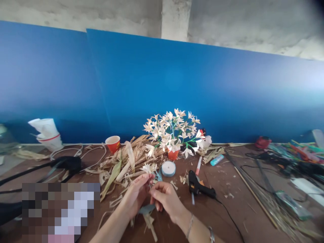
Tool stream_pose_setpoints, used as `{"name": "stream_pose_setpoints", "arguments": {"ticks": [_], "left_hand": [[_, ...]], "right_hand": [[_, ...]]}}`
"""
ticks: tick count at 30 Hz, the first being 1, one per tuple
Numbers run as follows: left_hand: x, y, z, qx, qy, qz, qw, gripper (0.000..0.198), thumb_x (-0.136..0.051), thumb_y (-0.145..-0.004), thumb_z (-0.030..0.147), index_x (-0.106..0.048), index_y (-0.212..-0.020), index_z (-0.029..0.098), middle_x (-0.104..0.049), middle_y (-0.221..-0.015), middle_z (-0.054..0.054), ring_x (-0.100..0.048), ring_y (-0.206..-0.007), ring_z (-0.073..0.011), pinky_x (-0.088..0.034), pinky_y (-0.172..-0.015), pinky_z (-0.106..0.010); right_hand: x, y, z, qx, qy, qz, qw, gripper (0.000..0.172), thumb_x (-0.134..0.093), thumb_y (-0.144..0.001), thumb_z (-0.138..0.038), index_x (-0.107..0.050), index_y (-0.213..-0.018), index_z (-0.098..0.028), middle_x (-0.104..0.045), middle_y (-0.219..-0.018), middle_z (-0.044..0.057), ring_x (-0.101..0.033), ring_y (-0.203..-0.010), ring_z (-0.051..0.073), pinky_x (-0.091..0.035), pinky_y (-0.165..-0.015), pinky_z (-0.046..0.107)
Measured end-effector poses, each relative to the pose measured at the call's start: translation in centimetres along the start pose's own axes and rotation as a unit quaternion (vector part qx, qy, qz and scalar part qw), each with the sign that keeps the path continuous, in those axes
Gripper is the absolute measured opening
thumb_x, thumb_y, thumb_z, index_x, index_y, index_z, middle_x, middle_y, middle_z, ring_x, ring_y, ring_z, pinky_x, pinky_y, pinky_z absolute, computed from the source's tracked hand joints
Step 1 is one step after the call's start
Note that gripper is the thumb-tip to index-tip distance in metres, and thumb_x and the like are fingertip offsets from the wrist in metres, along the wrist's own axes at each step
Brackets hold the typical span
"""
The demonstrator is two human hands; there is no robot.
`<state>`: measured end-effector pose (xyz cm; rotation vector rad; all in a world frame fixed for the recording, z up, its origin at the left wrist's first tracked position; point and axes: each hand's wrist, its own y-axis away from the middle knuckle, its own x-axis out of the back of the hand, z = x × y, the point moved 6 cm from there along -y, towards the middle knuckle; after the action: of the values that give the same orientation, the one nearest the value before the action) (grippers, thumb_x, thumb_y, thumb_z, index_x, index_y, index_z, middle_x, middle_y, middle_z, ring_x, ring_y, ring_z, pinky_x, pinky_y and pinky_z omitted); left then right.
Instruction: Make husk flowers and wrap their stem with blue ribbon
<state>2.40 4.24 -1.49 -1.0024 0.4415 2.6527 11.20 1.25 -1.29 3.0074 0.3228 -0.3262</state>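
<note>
My left hand (138, 189) is closed in a pinch just below the head of a pale, husk-like flower (149, 168). To its right, my right hand (165, 197) has thumb and fingers pinched on the thin stem (150, 184) of the same flower. A roll of light blue tape (168, 168) lies just beyond my hands, and a blue strip shows between the roll and the flower. Under my fingers is a grey-blue flat piece I cannot make out. Behind stands a large bunch of pale flowers (168, 130) with green stems in a red cup (173, 155).
A black glue gun (201, 187) lies at right, its cord running toward the front. Dried husks (126, 161) are heaped at left, near a red paper cup (112, 144). Thin sticks (255, 197) and cables cover the right side. A blue partition (152, 81) stands behind.
</note>
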Motion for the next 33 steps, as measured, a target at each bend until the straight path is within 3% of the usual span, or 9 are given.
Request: {"name": "stream_pose_setpoints", "arguments": {"ticks": [5,13,18,21,24,26,29,33], "left_hand": [[-0.5,0.3,-0.1,-0.011,-0.023,-0.001,1.000,0.016,-0.065,-0.070,0.026,-0.061,-0.078,0.013,-0.061,-0.072,-0.002,-0.057,-0.059,-0.0119,-0.046,-0.047,-0.020],[-1.7,0.7,0.1,-0.001,-0.048,0.038,0.998,0.018,-0.067,-0.065,0.026,-0.056,-0.074,0.015,-0.058,-0.064,0.002,-0.050,-0.040,-0.0082,-0.039,-0.033,-0.019],[-1.8,0.1,0.9,0.036,-0.046,0.071,0.996,0.011,-0.064,-0.067,0.021,-0.057,-0.073,0.015,-0.054,-0.057,0.003,-0.052,-0.046,-0.0082,-0.043,-0.041,-0.019],[-1.8,-0.2,2.2,0.005,-0.092,0.049,0.995,0.009,-0.064,-0.067,0.018,-0.059,-0.072,0.013,-0.058,-0.064,0.002,-0.054,-0.054,-0.0069,-0.044,-0.049,-0.016],[-1.8,-0.1,3.2,0.013,-0.169,0.023,0.985,0.015,-0.066,-0.066,0.025,-0.058,-0.067,0.012,-0.055,-0.059,0.002,-0.049,-0.050,-0.0052,-0.036,-0.042,-0.013],[-1.8,0.2,4.0,0.004,-0.225,0.018,0.974,0.019,-0.068,-0.064,0.027,-0.056,-0.065,0.012,-0.055,-0.058,0.002,-0.041,-0.044,-0.0026,-0.025,-0.035,-0.012],[-2.1,0.7,5.0,-0.006,-0.298,0.023,0.954,0.024,-0.068,-0.064,0.032,-0.055,-0.067,0.012,-0.059,-0.064,0.000,-0.029,-0.038,-0.0002,-0.010,-0.033,-0.012],[-2.6,1.2,5.6,-0.011,-0.363,0.043,0.931,0.028,-0.065,-0.063,0.039,-0.055,-0.071,0.014,-0.059,-0.061,0.001,-0.028,-0.036,-0.0009,-0.008,-0.034,-0.014]], "right_hand": [[-0.4,0.0,-0.4,0.025,-0.015,0.010,1.000,0.030,-0.062,-0.066,-0.043,-0.050,-0.064,-0.016,-0.055,-0.048,-0.005,-0.039,-0.030,0.003,-0.027,-0.031,0.015],[-0.4,-0.2,-0.6,0.035,-0.033,0.017,0.999,0.035,-0.062,-0.064,-0.049,-0.050,-0.066,-0.016,-0.054,-0.049,-0.005,-0.042,-0.032,0.004,-0.029,-0.031,0.015],[0.3,-0.5,-1.2,0.062,-0.022,0.039,0.997,0.038,-0.054,-0.070,-0.053,-0.051,-0.070,-0.016,-0.052,-0.049,-0.005,-0.043,-0.033,0.004,-0.029,-0.031,0.015],[0.8,-0.8,-1.3,0.062,0.000,0.060,0.996,0.036,-0.053,-0.071,-0.052,-0.050,-0.071,-0.016,-0.054,-0.052,-0.005,-0.041,-0.032,0.004,-0.028,-0.031,0.015],[1.4,-1.0,-1.1,0.042,0.044,0.084,0.995,0.030,-0.051,-0.074,-0.046,-0.049,-0.071,-0.016,-0.052,-0.051,-0.005,-0.040,-0.032,0.004,-0.026,-0.031,0.015],[1.8,-1.0,-0.9,0.032,0.100,0.095,0.990,0.022,-0.048,-0.076,-0.038,-0.050,-0.072,-0.016,-0.051,-0.050,-0.005,-0.039,-0.032,0.005,-0.027,-0.032,0.016],[2.2,-0.6,-1.6,0.071,0.255,0.115,0.957,0.010,-0.047,-0.075,-0.021,-0.056,-0.075,-0.015,-0.056,-0.055,-0.002,-0.047,-0.043,0.008,-0.032,-0.041,0.017],[1.8,0.7,-4.5,0.127,0.475,0.106,0.864,0.015,-0.047,-0.075,-0.014,-0.060,-0.082,-0.016,-0.064,-0.067,0.003,-0.056,-0.060,0.012,-0.036,-0.054,0.020]]}}
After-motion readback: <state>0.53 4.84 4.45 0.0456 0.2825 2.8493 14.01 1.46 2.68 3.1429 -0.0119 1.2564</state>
